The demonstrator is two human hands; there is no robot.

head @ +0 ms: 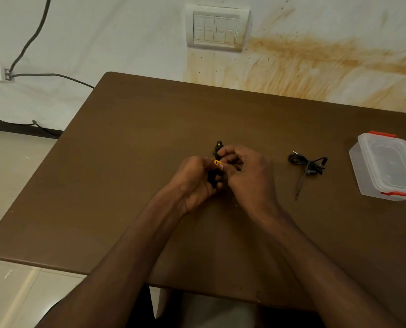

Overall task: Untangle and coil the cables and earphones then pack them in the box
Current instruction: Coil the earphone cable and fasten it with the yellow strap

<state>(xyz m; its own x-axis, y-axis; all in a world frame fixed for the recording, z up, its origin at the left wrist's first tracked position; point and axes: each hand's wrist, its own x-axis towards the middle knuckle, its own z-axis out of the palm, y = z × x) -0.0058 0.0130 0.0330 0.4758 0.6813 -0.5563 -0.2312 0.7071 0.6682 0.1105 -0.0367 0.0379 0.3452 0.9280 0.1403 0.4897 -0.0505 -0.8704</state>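
Note:
Both hands meet over the middle of the brown table. My left hand grips a bundled black cable with yellow connector parts. My right hand pinches the same cable near its yellow tip, fingers curled over it. Most of the cable is hidden between the hands. To the right lie black earphones, coiled in a small bundle with a loose end trailing toward me. Farther right stands a clear plastic box with red clips, its lid on.
The table's far edge runs along a stained wall with a switch panel. A dark wire hangs on the wall at left. Tiled floor shows left of the table.

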